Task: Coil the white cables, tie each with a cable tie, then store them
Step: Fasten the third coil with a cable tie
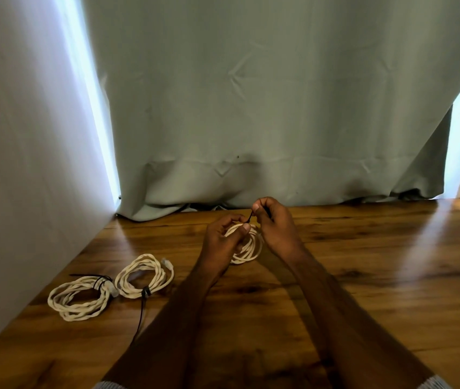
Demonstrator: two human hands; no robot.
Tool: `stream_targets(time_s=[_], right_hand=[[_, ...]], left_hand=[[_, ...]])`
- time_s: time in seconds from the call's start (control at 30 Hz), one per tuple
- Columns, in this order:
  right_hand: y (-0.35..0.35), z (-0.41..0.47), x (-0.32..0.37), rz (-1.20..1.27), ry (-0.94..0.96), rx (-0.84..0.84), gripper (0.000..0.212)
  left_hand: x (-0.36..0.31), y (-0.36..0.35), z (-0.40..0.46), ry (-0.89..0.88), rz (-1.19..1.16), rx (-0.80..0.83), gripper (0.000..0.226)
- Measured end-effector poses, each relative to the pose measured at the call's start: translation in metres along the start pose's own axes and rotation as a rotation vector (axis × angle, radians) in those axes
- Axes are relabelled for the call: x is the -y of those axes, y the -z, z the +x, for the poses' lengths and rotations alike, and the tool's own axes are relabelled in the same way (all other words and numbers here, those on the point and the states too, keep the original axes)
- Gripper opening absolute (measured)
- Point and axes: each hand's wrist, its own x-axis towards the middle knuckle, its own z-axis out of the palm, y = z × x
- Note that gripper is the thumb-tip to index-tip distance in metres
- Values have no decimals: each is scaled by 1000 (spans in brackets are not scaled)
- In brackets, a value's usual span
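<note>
The third white cable coil [247, 245] is held above the middle of the desk [363, 262]. The left hand [223, 240] grips its loops; the right hand [273, 223] pinches the black cable tie [250, 216]. The coil looks light, limp and springy: hold it across all loops, beside the tie.

**Hidden behind the hands**

The left hand [222, 238] covers much of the held coil [247, 249], so its left side cannot be seen. The black tie [250, 217] shows only as a short strip between both hands; its head and tail are hidden in the right hand [275, 227]. The middle coil's tie tail [141, 314] disappears behind the left forearm. Both sleeves are cut off by the bottom edge.
</note>
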Motion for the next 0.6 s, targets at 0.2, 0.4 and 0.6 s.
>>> stream_targets(time_s=[0.2,0.4,0.6], right_hand=[[0,-1,-1,30,-35,-2,15],[6,-10,3,101,57,128,8],[9,-11,-2,111,37,206,34]], left_hand=[[1,4,2,-29,113,5,13],[6,11,5,-8,112,-45,7],[3,11,4,19,7,-95,13]])
